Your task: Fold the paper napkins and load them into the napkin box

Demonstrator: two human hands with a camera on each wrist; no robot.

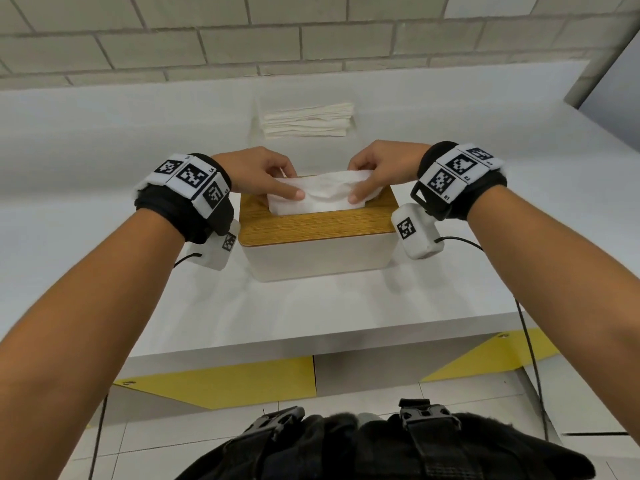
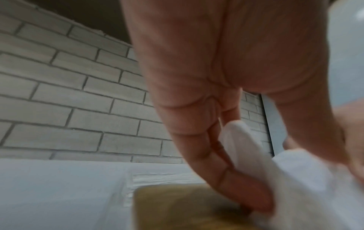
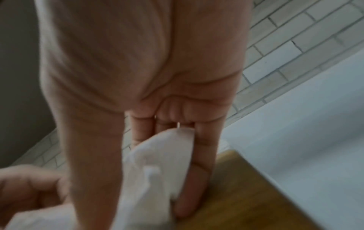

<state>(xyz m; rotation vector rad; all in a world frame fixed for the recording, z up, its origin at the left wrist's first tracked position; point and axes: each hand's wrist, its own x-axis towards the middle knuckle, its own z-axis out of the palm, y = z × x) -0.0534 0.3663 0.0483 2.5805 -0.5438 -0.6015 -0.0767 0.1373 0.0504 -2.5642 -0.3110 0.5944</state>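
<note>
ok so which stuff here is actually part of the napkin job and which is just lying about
In the job:
napkin, pinched by left hand and right hand
napkin box with wooden lid
stack of napkins behind the box

Just there:
white counter
brick wall

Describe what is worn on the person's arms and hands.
Both forearms are bare, with no sleeves. Each wrist carries a black fabric band with white blocks printed with black square-code markers, plus a hanging white camera pod trailing a thin black cable. The left hand and right hand are ungloved.

A crumpled white napkin (image 1: 318,197) sits in the wood-topped white napkin box (image 1: 317,244); spare napkins (image 1: 308,119) stacked behind.
</note>
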